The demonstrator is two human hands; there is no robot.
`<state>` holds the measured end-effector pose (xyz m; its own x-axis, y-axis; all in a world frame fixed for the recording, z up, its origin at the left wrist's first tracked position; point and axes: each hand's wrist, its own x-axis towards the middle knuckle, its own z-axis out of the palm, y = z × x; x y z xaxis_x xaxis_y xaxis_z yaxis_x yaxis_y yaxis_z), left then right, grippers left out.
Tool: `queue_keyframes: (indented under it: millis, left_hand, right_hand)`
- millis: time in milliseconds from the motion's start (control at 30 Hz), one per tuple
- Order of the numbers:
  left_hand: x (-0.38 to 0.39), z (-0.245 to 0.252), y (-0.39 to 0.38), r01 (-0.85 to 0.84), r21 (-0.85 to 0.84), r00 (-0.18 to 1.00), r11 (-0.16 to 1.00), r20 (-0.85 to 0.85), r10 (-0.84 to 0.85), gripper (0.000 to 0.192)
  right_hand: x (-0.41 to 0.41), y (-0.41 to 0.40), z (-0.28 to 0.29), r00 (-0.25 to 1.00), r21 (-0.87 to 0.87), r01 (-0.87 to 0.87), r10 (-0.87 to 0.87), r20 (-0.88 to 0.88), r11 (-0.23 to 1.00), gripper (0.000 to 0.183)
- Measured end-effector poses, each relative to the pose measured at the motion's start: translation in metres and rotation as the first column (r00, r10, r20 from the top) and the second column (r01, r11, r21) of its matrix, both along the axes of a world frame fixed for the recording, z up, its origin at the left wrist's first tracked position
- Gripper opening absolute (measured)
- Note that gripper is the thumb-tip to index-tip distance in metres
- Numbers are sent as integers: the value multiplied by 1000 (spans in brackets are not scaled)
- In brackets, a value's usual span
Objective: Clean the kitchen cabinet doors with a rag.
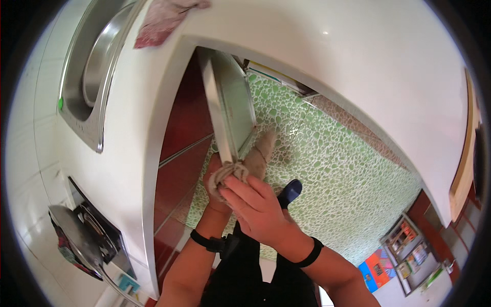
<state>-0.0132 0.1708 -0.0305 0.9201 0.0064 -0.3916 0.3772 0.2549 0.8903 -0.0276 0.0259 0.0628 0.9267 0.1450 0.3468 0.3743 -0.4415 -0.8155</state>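
Observation:
My right hand (261, 207) presses a bunched beige-grey cloth (230, 174) onto the near end of an open cabinet door (216, 111). The pale edge of this door points towards me, with its greenish inner panel to the right. Behind the cloth, my left hand (215, 192) is against the outer side of the door end. Cloth and door hide most of its fingers, so its grip does not show. A long beige piece of fabric (259, 157) hangs just right of the door end; whether it belongs to the same cloth is unclear.
A white countertop (307, 27) curves around the cabinet, carrying a pink cloth (165, 23). At left are a steel sink (86, 111) with a metal basin (105, 57) and a pan (76, 234) on a hob. Red cabinet fronts (180, 126) stand below. Green pebble-patterned flooring (326, 153) lies underneath.

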Motion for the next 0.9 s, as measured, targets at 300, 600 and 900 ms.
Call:
queue_keyframes:
  millis: [300, 600, 900]
  left_hand:
    - [12, 21, -44, -66, 537, 979, 841, 199, -50, 37]
    - [12, 33, -53, -152, 710, 940, 688, 319, -121, 41]
    - [15, 31, -51, -153, 717, 932, 680, 333, -141, 37]
  right_hand:
    - [-6, -42, 28, 995, -111, 36, -46, -91, 993, 28]
    - [87, -17, 56, 973, -156, 143, -168, -159, 977, 37]
    - [207, 15, 26, 955, -301, 221, -268, -125, 928, 39]
